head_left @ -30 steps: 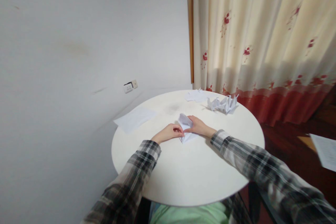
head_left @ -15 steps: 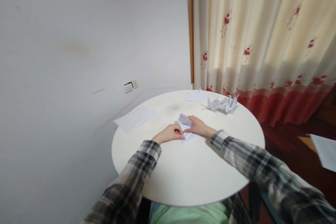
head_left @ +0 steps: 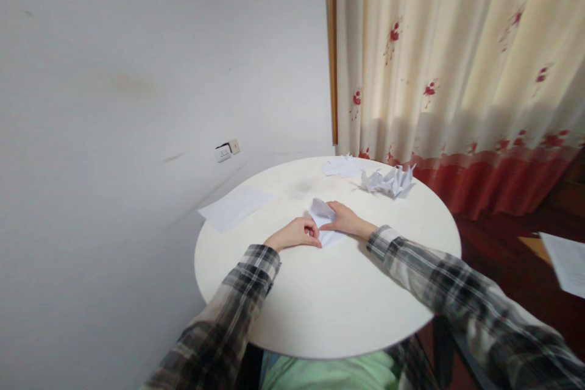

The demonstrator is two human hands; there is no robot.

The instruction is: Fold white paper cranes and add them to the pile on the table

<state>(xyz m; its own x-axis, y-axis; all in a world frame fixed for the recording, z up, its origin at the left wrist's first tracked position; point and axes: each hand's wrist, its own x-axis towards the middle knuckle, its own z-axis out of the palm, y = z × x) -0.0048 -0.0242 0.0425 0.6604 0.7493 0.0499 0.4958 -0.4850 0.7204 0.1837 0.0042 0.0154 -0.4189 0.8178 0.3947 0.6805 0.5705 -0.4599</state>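
A small folded sheet of white paper (head_left: 321,209) lies near the middle of the round white table (head_left: 347,304), with one flap raised and curled at its far side. My left hand (head_left: 299,233) is closed at the paper's near left edge, thumb and fingertips pinched on its corner. From the right, my right hand (head_left: 345,218) grips the paper, its thumb on top by the fold and its fingers behind the raised flap. Parts of the paper are hidden under both hands.
Several folded white paper cranes (head_left: 395,183) stand at the table's back right. Small paper pieces (head_left: 343,166) lie at the far edge. A flat white sheet (head_left: 235,207) overhangs the left edge beside the wall. A printed sheet (head_left: 567,262) is off to the right.
My left fingertips have shifted very slightly at the near corner of the paper, covering a bit more of it. My right hand stays where it was.
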